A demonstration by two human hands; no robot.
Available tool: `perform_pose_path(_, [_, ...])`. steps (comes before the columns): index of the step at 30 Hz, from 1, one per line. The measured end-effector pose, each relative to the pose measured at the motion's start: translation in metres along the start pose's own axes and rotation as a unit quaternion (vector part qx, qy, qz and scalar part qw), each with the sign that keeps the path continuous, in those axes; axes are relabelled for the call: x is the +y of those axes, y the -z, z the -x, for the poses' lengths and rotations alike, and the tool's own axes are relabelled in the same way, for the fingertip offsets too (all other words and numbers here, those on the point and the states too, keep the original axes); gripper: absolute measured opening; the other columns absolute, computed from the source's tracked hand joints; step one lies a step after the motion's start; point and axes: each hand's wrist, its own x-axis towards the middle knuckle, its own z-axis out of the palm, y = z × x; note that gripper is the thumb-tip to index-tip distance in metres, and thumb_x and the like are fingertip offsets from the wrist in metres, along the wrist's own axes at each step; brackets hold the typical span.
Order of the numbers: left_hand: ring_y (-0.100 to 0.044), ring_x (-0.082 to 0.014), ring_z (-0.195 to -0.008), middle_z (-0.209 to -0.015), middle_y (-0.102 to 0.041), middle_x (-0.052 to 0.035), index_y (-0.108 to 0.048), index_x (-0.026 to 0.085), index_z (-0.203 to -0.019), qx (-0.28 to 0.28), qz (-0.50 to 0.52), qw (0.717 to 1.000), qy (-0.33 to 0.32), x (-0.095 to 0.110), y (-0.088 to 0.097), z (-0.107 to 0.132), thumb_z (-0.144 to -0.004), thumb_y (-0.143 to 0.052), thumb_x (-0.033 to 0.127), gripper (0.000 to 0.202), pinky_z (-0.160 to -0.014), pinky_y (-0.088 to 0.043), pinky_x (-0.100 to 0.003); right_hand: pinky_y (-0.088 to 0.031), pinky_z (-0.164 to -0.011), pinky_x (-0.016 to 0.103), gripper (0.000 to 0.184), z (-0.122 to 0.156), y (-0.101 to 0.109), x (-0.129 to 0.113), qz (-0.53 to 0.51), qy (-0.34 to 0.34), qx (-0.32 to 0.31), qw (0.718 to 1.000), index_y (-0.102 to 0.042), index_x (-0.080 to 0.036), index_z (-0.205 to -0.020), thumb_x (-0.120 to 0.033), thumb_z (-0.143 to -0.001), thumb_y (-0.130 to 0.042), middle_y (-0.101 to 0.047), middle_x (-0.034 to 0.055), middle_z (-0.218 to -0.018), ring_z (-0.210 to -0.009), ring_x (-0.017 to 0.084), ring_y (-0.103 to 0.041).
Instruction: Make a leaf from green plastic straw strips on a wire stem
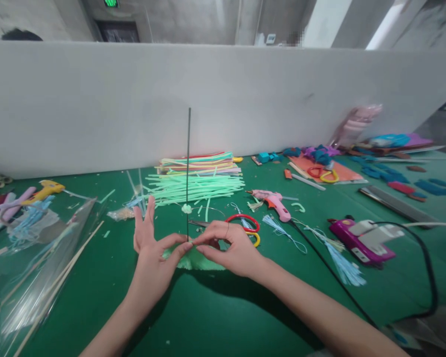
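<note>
A thin dark rod (188, 168) stands upright on the green table (215, 317), rising from between my two hands. My left hand (152, 248) pinches the rod's base with thumb and forefinger, its other fingers stretched up. My right hand (226, 245) pinches the same spot from the right, fingers pressed together. Under both hands lies a pale green fringed piece (195, 260), partly hidden by my fingers. A small pale green blob (186, 208) sits by the rod just behind my hands.
Pale green strips (196, 188) and stacked foam sheets (204, 162) lie behind. Red-handled scissors (245, 223), a pink glue gun (277, 202) with a black cord, a purple box (360, 240), clear wrappers and sticks (44, 267) at left, blue scraps (390, 173) at right, grey wall (223, 99).
</note>
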Motion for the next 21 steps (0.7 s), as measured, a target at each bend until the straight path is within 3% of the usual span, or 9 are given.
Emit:
perform_pose_path(3, [0.01,-0.0355,-0.144,-0.156,0.001,0.0258,-0.075,0.032,-0.07,-0.007,0.017,1.0,0.025,-0.002,0.0,-0.001,-0.08,-0.064,0.042,0.019,-0.116,-0.001,-0.057,-0.046,-0.06,0.026,0.012,0.0,0.001,0.001,-0.013,-0.005,0.006,1.0,-0.074,-0.021,-0.088,-0.027,-0.082,-0.065,-0.064,0.0031,-0.076,-0.062,0.013,-0.054])
perform_pose_path(8, [0.009,-0.0374,-0.144,-0.159,-0.004,0.0171,-0.075,0.03,-0.071,-0.027,0.031,0.997,0.058,-0.007,0.003,-0.004,-0.079,-0.063,0.047,0.023,-0.113,-0.004,-0.063,-0.046,-0.061,0.026,0.011,0.001,0.004,0.002,-0.023,-0.02,0.001,1.0,-0.073,-0.019,-0.086,-0.027,-0.081,-0.066,-0.064,0.003,-0.075,-0.065,0.013,-0.055])
perform_pose_path(15, [0.008,-0.0355,-0.145,-0.16,-0.007,0.011,-0.076,0.03,-0.075,-0.085,0.041,0.991,0.09,-0.013,0.001,-0.003,-0.079,-0.064,0.048,0.022,-0.112,-0.007,-0.063,-0.04,-0.056,0.022,0.032,-0.001,0.006,0.004,-0.05,-0.072,-0.068,0.994,-0.07,-0.023,-0.109,-0.03,-0.078,-0.07,-0.054,-0.0012,-0.075,-0.061,0.009,-0.046])
perform_pose_path(21, [0.006,-0.0343,-0.145,-0.16,-0.01,0.0085,-0.076,0.03,-0.076,-0.084,0.074,0.986,0.126,-0.016,0.001,-0.006,-0.077,-0.066,0.049,0.022,-0.113,-0.006,-0.061,-0.04,-0.057,0.024,0.018,-0.003,0.008,0.007,-0.065,-0.091,-0.065,0.992,-0.075,-0.02,-0.092,-0.03,-0.078,-0.069,-0.057,0.001,-0.075,-0.064,0.011,-0.049])
